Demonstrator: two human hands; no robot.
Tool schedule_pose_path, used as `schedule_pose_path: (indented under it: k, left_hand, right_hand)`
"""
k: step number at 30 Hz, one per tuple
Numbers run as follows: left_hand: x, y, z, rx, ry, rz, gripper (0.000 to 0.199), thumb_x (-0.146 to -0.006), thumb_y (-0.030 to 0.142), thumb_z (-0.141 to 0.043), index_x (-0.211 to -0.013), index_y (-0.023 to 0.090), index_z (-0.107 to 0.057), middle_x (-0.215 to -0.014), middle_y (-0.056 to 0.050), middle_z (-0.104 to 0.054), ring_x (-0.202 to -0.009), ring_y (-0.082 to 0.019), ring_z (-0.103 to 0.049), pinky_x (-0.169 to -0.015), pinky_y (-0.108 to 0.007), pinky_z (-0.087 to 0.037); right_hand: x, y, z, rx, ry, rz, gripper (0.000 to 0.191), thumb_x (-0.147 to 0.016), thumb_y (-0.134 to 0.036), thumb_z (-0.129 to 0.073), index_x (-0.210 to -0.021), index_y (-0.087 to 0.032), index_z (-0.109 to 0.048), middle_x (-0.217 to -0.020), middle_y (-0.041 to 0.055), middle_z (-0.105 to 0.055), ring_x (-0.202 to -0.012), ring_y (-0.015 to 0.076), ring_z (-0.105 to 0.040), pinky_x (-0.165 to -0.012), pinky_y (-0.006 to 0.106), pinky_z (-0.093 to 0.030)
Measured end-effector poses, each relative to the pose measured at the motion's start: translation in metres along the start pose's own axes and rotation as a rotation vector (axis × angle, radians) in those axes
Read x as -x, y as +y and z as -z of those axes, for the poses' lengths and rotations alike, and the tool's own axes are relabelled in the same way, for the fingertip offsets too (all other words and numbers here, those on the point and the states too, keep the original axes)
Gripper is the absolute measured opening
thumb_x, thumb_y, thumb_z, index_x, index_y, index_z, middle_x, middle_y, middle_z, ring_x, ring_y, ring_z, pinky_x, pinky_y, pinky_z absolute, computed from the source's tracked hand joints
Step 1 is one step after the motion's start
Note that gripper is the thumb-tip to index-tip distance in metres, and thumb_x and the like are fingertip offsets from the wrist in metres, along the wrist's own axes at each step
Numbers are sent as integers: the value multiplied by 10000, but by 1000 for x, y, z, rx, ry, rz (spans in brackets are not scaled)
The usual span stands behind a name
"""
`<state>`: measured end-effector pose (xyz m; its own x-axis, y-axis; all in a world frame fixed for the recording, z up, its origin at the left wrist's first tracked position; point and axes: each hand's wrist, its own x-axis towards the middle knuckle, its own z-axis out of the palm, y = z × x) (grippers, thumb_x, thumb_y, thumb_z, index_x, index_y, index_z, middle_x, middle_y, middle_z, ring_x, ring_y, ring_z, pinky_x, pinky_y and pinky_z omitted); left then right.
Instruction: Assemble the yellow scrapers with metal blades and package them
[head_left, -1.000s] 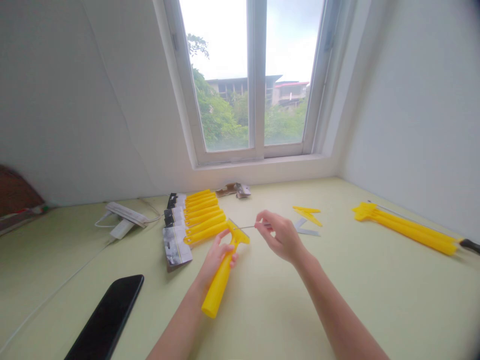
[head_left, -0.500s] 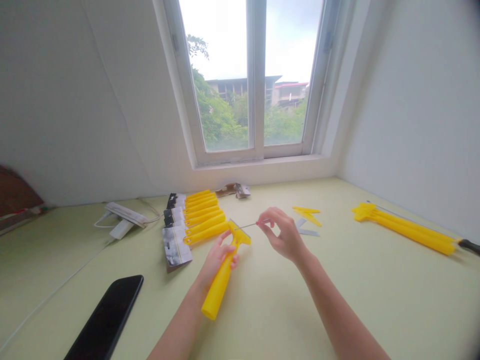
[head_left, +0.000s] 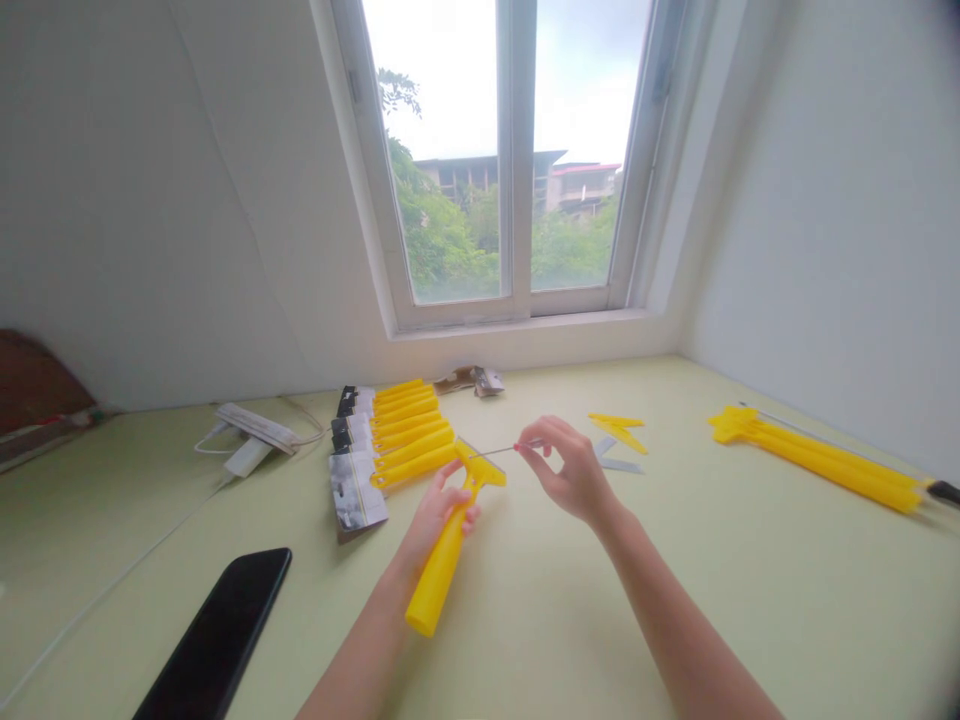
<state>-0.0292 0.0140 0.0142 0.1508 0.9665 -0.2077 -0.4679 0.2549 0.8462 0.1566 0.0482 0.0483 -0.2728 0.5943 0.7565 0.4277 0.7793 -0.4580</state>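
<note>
My left hand (head_left: 442,507) is wrapped round a yellow scraper (head_left: 441,575), whose wide head points away from me and whose hollow handle end points toward me. A thin metal screwdriver (head_left: 496,451) is pinched between the thumb and fingers of my right hand (head_left: 566,465). Its shaft runs left, and the tip meets the scraper head near its left side. My right fingers hide most of the screwdriver's handle. Right of that hand lie flat grey blades (head_left: 621,466) and narrow yellow strips (head_left: 619,430).
Several yellow scrapers (head_left: 409,432) with card packaging (head_left: 358,492) lie in a row at left. A black phone (head_left: 217,630) is front left, near a white power strip (head_left: 256,428). More yellow handles (head_left: 832,460) lie at right. Behind stands a window (head_left: 517,200).
The whole view has shifted very slightly, with things sitting a little further right. Both hands keep their grips, and the screwdriver tip stays at the scraper head.
</note>
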Motion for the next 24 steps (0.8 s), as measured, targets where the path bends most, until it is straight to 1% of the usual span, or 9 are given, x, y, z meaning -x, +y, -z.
schedule_pose_path:
  k: [10, 14, 19, 24]
  left_hand:
    - [2, 1, 0, 6, -12, 12, 560, -653, 102, -522, -1162, 238, -332, -737, 10, -505, -459, -28, -436, -410, -124, -319]
    - [1, 1, 0, -1, -16, 14, 575, -654, 104, -525, -1177, 225, -321, -688, 21, -487, -456, -35, -436, -409, -124, -319]
    - [2, 1, 0, 4, -23, 10, 582, -651, 102, -523, -1187, 212, -324, -729, 3, -509, -462, -32, -441, -407, -123, -319]
    - [1, 1, 1, -10, -19, 2, 575, -652, 107, -519, -1184, 211, -325, -761, -4, -519, -457, -28, -442, -403, -129, -317]
  right_hand:
    - [1, 2, 1, -2, -10, -5, 96, -770, -116, -479, -750, -202, -518, -742, 27, -564, -692, 140, -523, -563, 260, -431]
    - [0, 2, 1, 2, -4, -4, 95, -772, -121, -476, -747, -201, -519, -736, 27, -567, -691, 142, -525, -564, 263, -432]
    - [0, 2, 1, 12, 4, -10, 74, -768, -143, -489, -747, -199, -534, -729, 25, -578, -670, 136, -540, -557, 254, -436]
    - [2, 2, -1, 37, 25, -22, 44, -769, -191, -515, -750, -191, -555, -687, 22, -593, -598, 119, -546, -528, 230, -418]
